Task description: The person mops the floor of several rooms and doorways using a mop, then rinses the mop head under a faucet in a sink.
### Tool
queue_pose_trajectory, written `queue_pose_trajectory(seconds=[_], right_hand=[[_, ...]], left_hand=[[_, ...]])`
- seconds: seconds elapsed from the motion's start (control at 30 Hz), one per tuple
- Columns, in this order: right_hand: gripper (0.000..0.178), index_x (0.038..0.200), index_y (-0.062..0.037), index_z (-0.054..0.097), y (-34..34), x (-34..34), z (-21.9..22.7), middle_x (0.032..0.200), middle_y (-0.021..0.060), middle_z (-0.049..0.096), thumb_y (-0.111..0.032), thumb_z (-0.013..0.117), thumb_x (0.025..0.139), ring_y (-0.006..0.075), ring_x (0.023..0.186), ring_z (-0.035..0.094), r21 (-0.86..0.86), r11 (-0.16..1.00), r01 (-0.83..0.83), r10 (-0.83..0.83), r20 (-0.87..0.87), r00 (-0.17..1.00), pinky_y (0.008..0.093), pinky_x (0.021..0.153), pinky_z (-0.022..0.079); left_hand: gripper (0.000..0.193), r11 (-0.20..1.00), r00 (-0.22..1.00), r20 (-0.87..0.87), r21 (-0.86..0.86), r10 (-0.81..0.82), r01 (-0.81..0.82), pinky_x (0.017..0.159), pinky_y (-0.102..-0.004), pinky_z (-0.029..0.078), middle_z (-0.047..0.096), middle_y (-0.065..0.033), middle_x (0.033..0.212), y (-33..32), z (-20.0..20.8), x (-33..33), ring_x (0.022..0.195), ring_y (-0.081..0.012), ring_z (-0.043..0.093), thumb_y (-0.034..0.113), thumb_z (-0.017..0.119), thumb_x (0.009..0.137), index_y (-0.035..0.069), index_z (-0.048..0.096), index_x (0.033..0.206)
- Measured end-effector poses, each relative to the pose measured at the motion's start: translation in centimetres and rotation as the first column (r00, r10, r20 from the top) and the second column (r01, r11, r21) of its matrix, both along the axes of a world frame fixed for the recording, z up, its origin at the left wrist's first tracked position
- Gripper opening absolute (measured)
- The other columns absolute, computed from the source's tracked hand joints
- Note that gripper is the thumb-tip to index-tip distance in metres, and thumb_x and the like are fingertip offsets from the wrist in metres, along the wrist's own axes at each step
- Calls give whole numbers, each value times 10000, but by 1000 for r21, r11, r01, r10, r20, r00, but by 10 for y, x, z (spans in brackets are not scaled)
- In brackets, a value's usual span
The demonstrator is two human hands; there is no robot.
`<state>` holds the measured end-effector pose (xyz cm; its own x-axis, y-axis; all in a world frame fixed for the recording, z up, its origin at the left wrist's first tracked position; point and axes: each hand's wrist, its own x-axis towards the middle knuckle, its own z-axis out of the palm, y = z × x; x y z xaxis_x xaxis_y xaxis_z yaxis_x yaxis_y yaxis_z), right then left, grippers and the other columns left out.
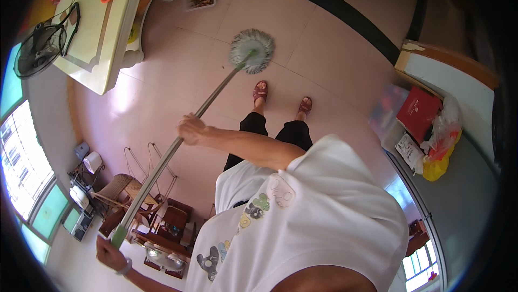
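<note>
I hold a mop across my left side. Its long metal handle [156,176] slants from lower left up to a round head [252,51] of grey-white strands, which rests on the floor just beyond my feet. My left hand [111,254], with a band at the wrist, is closed round the green grip [118,236] at the handle's end. Reaching across my body, my right hand [192,129] is wrapped about the middle of the shaft. A small dark speck [223,67] lies on the floor left of the mop head.
A pale table [110,38] with a black fan [42,49] stands at far left. Near the back wall sits a clear food tub [200,0]. Wooden chairs [175,222] are at lower left. On the right, a grey surface [458,189] carries bags and a red box [418,109].
</note>
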<state>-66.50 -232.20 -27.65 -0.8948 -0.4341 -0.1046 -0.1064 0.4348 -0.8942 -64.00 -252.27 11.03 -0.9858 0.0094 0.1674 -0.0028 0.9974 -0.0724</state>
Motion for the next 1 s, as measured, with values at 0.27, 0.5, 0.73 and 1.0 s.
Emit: queue_pose_trajectory(seconds=[0.27,0.5,0.73,1.0], right_hand=[[74,618,-50,552,193,74,-43,715,114,584,-121,540,636,279,790,541,142,846,514,-493,-159,856,409,746,376],[82,563,-53,508,391,216,-126,629,137,539,-98,572,589,327,659,523,243,563,790,-727,-310,613,421,632,397],[139,727,7,504,488,347,-141,837,206,521,-127,537,707,367,830,503,565,115,817,-839,-386,385,438,689,398],[339,1053,-10,496,466,286,-125,1174,156,402,-78,587,733,321,1172,321,786,74,614,-956,-120,269,446,957,274]], left_hand=[[359,890,892,141,233,-430,392,375,-280,225,312,-59,420,166,-81,-22,369,-100,277,108,513,850,22,354,541],[284,601,520,304,359,-798,714,357,-334,361,444,-71,415,362,-170,14,347,-252,465,196,580,802,83,442,582],[296,317,248,209,435,-946,842,360,-345,393,494,-47,438,477,-263,116,358,-251,497,305,598,792,90,455,646],[177,384,339,193,603,-921,699,441,-317,441,577,-103,575,446,-266,76,479,-261,561,219,617,774,42,610,765]])
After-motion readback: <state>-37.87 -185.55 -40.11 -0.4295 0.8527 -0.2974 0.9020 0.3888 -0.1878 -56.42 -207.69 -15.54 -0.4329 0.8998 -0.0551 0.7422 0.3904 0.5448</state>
